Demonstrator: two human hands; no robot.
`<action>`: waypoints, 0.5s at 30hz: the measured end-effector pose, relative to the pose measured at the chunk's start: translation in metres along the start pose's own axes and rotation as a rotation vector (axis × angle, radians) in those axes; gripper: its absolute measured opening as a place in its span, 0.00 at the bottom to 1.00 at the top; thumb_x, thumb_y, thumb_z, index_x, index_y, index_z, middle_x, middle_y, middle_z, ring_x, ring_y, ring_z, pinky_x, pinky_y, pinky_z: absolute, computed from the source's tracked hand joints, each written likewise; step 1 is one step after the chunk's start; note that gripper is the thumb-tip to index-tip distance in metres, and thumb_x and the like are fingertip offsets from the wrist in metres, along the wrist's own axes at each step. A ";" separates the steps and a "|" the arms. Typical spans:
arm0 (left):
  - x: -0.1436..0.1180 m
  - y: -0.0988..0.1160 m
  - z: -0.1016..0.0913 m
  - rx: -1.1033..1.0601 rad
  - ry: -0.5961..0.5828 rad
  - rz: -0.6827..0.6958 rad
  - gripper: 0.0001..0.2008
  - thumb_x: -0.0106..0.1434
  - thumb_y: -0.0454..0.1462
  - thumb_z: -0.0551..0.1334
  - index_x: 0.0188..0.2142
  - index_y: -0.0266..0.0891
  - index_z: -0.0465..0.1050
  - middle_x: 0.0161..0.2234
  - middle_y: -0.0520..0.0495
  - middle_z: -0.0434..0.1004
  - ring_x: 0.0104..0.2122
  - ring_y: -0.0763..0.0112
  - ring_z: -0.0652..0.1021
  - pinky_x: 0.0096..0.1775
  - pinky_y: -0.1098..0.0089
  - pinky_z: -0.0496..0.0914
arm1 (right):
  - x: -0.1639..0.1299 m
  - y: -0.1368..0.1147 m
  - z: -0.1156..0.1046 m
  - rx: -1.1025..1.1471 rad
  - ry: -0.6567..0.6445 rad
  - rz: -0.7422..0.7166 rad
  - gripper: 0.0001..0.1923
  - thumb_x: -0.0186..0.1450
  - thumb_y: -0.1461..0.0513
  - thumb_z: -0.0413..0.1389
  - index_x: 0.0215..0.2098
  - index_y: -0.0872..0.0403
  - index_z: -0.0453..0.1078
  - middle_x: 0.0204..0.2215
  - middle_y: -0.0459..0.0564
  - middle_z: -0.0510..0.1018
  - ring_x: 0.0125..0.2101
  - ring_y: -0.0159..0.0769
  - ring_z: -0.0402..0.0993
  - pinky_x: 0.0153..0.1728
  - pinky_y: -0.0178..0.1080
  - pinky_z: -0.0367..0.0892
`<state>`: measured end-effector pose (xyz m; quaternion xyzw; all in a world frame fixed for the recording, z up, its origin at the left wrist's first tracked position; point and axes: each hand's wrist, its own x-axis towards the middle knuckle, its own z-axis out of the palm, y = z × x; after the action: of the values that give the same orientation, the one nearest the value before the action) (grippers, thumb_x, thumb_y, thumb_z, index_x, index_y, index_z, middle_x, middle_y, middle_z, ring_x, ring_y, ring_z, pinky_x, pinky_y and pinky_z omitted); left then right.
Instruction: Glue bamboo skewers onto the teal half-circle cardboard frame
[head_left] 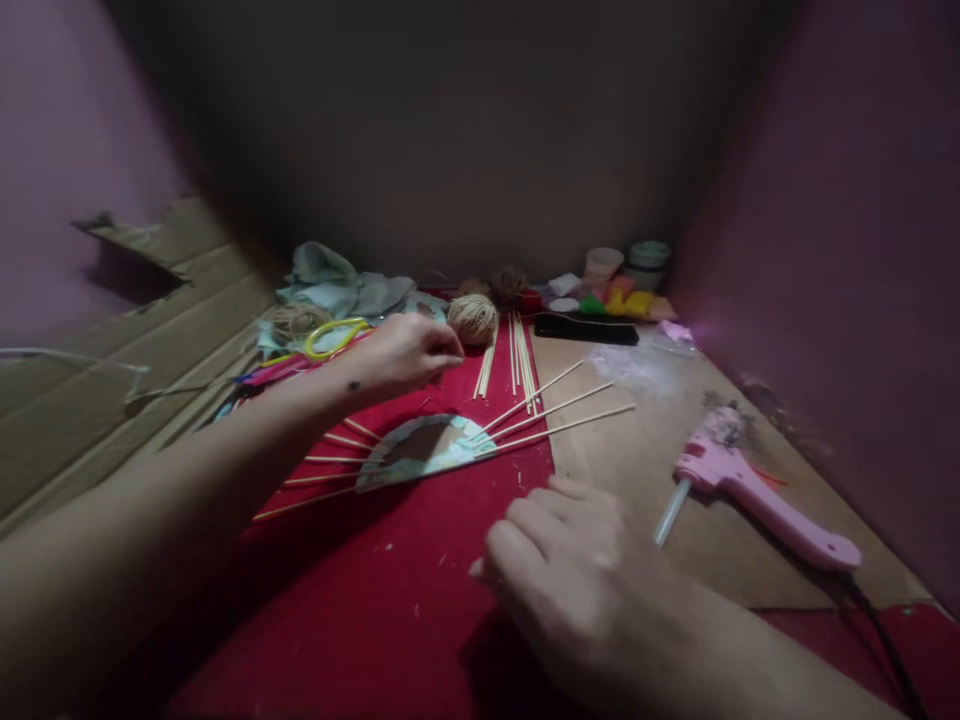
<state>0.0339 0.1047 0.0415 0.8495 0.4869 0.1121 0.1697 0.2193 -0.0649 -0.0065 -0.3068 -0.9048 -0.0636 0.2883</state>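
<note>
A half-round piece (436,462) with a pale blue-green patterned rim lies on the red surface. Thin wooden sticks (559,411) fan out from both of its ends. Above and behind it reaches my left hand (412,350), fingers bent together, near a ball of twine (473,319); whatever it may hold is hidden. Closer to me, my right hand (570,565) is curled with its back up, right of the half-round piece and apart from it. Its palm is out of sight. More loose sticks (523,360) lie beyond the fan.
On a brown board (600,470) at right lies a pink glue gun (772,495), its cord trailing forward. A black strip (586,329), cups (646,262) and colourful pieces sit at the back. Yellow-handled scissors (330,338), cloth (345,285) and cardboard (165,350) are at left.
</note>
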 end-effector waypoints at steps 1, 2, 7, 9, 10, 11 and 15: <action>0.015 0.005 0.006 0.090 -0.035 -0.020 0.10 0.59 0.40 0.59 0.32 0.38 0.78 0.20 0.49 0.75 0.21 0.74 0.71 0.26 0.73 0.62 | -0.007 0.003 -0.005 0.003 0.048 0.021 0.13 0.66 0.69 0.50 0.24 0.54 0.65 0.19 0.45 0.68 0.19 0.33 0.57 0.24 0.40 0.51; 0.030 0.009 0.013 0.173 -0.053 -0.041 0.09 0.58 0.39 0.60 0.30 0.38 0.78 0.20 0.49 0.75 0.21 0.74 0.71 0.25 0.73 0.61 | -0.015 0.005 -0.010 0.003 0.094 0.052 0.14 0.67 0.68 0.50 0.23 0.55 0.65 0.19 0.45 0.67 0.20 0.33 0.57 0.24 0.40 0.51; 0.075 0.012 0.044 0.258 -0.105 -0.165 0.09 0.49 0.37 0.63 0.16 0.38 0.72 0.11 0.50 0.65 0.17 0.74 0.68 0.22 0.72 0.57 | -0.067 0.027 -0.037 -0.022 0.152 0.261 0.14 0.68 0.67 0.52 0.24 0.52 0.65 0.18 0.43 0.68 0.19 0.31 0.61 0.24 0.40 0.53; 0.079 0.013 0.050 0.248 -0.121 -0.207 0.08 0.47 0.34 0.63 0.14 0.38 0.70 0.10 0.51 0.64 0.16 0.73 0.68 0.21 0.73 0.57 | -0.090 0.036 -0.042 -0.070 0.236 0.387 0.13 0.68 0.66 0.50 0.26 0.51 0.65 0.18 0.44 0.68 0.19 0.33 0.63 0.24 0.40 0.54; 0.080 0.015 0.051 0.239 -0.121 -0.228 0.08 0.47 0.33 0.63 0.14 0.38 0.69 0.10 0.51 0.64 0.16 0.73 0.68 0.21 0.73 0.57 | -0.100 0.040 -0.044 -0.084 0.262 0.440 0.11 0.68 0.66 0.50 0.28 0.51 0.67 0.19 0.45 0.69 0.20 0.34 0.65 0.25 0.40 0.56; 0.080 0.016 0.052 0.226 -0.117 -0.251 0.07 0.46 0.33 0.63 0.14 0.38 0.69 0.10 0.51 0.63 0.17 0.73 0.68 0.21 0.73 0.57 | -0.109 0.044 -0.044 -0.087 0.280 0.480 0.09 0.68 0.66 0.50 0.31 0.51 0.67 0.20 0.46 0.71 0.21 0.35 0.67 0.26 0.39 0.58; 0.078 0.021 0.052 0.111 -0.115 -0.371 0.06 0.45 0.35 0.66 0.17 0.37 0.70 0.11 0.54 0.62 0.15 0.74 0.67 0.20 0.74 0.59 | -0.138 0.055 -0.052 -0.081 0.236 0.560 0.06 0.70 0.63 0.49 0.37 0.51 0.68 0.26 0.48 0.76 0.25 0.35 0.74 0.30 0.37 0.66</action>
<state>0.1080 0.1529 0.0040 0.7582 0.6300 0.0031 0.1681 0.3667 -0.1073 -0.0445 -0.5459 -0.7421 -0.0527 0.3854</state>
